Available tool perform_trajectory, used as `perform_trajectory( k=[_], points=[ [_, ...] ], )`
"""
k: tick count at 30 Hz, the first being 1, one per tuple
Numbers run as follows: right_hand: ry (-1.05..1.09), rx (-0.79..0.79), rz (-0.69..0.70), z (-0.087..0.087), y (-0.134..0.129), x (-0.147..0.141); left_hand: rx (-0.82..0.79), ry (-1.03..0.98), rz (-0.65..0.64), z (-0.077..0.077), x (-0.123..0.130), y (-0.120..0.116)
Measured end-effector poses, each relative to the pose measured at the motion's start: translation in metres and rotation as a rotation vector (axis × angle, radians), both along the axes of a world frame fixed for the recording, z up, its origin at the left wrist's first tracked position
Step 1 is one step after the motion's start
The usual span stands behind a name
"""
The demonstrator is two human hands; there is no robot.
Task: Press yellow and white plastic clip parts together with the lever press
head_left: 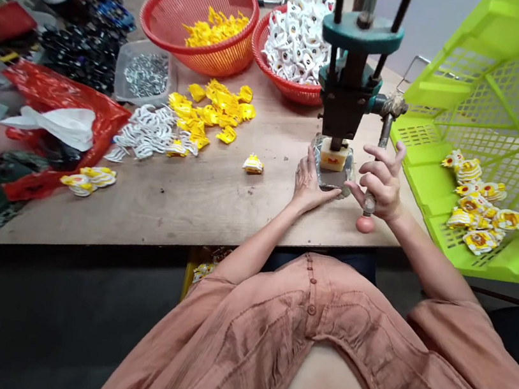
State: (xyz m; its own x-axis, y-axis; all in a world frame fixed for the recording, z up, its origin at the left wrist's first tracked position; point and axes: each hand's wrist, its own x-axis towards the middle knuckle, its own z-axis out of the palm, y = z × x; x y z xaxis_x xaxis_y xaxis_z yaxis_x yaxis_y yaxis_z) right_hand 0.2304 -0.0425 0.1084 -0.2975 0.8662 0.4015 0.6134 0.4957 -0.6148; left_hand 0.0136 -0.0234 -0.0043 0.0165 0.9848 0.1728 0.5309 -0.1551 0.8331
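A salmon-coloured, button-front blouse (pixel 264 330) lies nearest. Beyond it, the left hand (pixel 308 185) is open, fingers against the left side of a film-covered base (pixel 334 179), thumb stretched along its near edge. The right hand (pixel 381 183) loosely wraps the lever (pixel 385 132), some fingers partly straightened, above its pinkish-red knob (pixel 365 224). Both serve a teal-and-black hand press (pixel 342 113), standing right of centre on the wooden worktable (pixel 209 207); under its ram sits a cream block (pixel 333 158) bearing a red mark too small to read. Left of the left hand lies a single yellow-and-white striped piece (pixel 253 164). Farther left are loose yellow pieces (pixel 221 105), white ribbed pieces (pixel 147 133) and a red plastic bag (pixel 62 86). On the far side, one red mesh basket (pixel 194 56) holds yellow pieces, another (pixel 298 92) white ones. At right, a lime-green crate (pixel 471 128) contains yellow-and-white pieces (pixel 484 207).
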Motion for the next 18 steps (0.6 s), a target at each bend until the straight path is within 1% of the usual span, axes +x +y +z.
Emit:
perform_trajectory(
  k=[2,4,6,8,9,10,11,12,13,15,16,17,18],
  points=[
    [-0.003,0.021,0.032,-0.002,0.007,0.003,-0.012,-0.014,0.016,0.0,0.001,0.0],
    [0.019,0.098,-0.005,-0.005,0.009,0.002,-0.021,-0.018,0.027,0.0,0.003,-0.001],
    [0.038,0.166,-0.048,-0.006,0.005,-0.001,-0.018,-0.017,0.033,-0.001,0.004,-0.001],
    [0.036,0.259,0.016,0.001,0.0,-0.003,-0.023,-0.012,0.038,-0.002,0.005,-0.002],
    [0.035,0.32,0.067,0.01,-0.001,-0.004,-0.03,-0.009,0.043,-0.003,0.004,-0.002],
    [0.047,0.392,0.107,0.023,0.001,-0.005,-0.039,-0.009,0.047,-0.003,0.003,-0.001],
    [0.075,0.456,0.125,0.04,0.006,-0.006,-0.046,-0.018,0.049,-0.003,0.002,0.0],
    [0.139,0.5,0.105,0.059,0.015,-0.007,-0.046,-0.043,0.049,-0.003,-0.001,0.002],
    [0.236,0.516,0.054,0.08,0.029,-0.009,-0.036,-0.083,0.054,-0.002,-0.003,0.004],
    [0.508,0.477,-0.068,0.118,0.07,-0.011,0.017,-0.18,0.086,0.001,-0.008,0.012],
    [0.614,0.408,-0.082,0.132,0.095,-0.011,0.052,-0.219,0.111,0.004,-0.009,0.017],
    [0.703,0.317,-0.077,0.14,0.121,-0.011,0.086,-0.246,0.134,0.007,-0.01,0.022],
    [0.761,0.173,-0.084,0.141,0.146,-0.011,0.113,-0.26,0.148,0.01,-0.01,0.027]
  ],
)
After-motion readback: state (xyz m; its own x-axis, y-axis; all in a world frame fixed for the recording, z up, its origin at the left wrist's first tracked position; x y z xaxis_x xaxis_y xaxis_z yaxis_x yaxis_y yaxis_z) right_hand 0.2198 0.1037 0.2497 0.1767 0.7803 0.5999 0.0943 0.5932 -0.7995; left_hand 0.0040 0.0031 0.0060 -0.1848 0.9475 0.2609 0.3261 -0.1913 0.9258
